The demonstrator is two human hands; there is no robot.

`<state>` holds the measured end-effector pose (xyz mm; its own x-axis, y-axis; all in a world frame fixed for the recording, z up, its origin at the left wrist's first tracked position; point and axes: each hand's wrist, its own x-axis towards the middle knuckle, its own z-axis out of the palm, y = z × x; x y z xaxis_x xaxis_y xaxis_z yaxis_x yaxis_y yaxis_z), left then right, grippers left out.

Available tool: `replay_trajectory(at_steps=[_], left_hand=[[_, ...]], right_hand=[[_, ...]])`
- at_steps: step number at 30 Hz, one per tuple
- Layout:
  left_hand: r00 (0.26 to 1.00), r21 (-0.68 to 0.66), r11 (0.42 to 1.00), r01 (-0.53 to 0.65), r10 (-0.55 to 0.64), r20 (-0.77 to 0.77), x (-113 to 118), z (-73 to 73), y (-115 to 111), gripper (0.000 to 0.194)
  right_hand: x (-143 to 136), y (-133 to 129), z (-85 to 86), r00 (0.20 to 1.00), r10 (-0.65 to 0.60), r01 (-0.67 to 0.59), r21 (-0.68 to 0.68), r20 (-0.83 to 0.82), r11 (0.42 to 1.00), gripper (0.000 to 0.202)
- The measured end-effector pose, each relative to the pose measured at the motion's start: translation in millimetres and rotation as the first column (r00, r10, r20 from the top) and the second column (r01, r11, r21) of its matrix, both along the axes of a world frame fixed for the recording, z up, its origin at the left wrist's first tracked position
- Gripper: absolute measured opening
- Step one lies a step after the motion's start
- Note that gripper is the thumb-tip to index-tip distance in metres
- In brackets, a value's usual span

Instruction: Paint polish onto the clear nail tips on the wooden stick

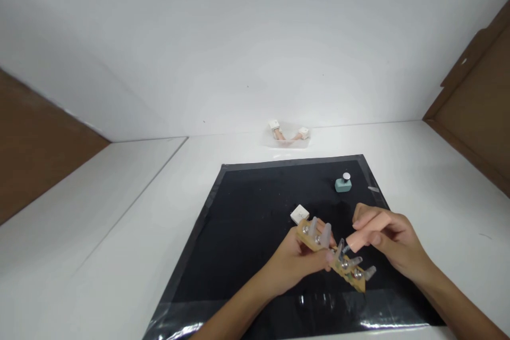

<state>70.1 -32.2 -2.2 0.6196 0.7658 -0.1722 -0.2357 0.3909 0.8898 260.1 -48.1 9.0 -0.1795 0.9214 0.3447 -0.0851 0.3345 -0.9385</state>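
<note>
Yellow strip (339, 266) over black mat (247, 212), gripped by left hand (292, 265); right hand (400, 239), farther right, pinches peach handle (366, 231), lower end at strip. Long axis slants far-left to near-right.

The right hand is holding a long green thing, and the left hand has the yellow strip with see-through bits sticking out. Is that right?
Almost! The long thing in the right hand is peachy pink, not green: look in the head view. The left hand does have the yellow strip.
</note>
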Motion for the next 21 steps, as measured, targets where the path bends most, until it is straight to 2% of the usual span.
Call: replay_trajectory(at_steps=[7,11,15,21], left_hand=[[1.000,-0.039,0.999,-0.017,0.017,0.009,0.9,0.7,-0.4,0.033],[0.999,-0.051,0.998,-0.024,0.025,0.023,1.6,-1.5,-1.0,0.034],[0.999,-0.097,0.995,-0.029,0.032,0.027,1.6,-4.2,-1.3,0.037],[1.000,-0.104,0.995,-0.009,0.011,0.020,1.9,-4.4,0.0,0.039]], right_hand=[[0.6,-0.6,1.9,1.000,-0.022,0.022,0.065,0.011,0.998,0.009],[2.7,-2.3,1.8,0.996,-0.039,0.035,-0.048,-0.085,0.998,0.011],[2.0,-3.4,2.8,0.986,0.019,-0.044,-0.152,-0.164,0.987,0.017],[-3.2,-3.2,0.7,0.967,0.076,-0.119,-0.167,-0.242,0.979,0.024]])
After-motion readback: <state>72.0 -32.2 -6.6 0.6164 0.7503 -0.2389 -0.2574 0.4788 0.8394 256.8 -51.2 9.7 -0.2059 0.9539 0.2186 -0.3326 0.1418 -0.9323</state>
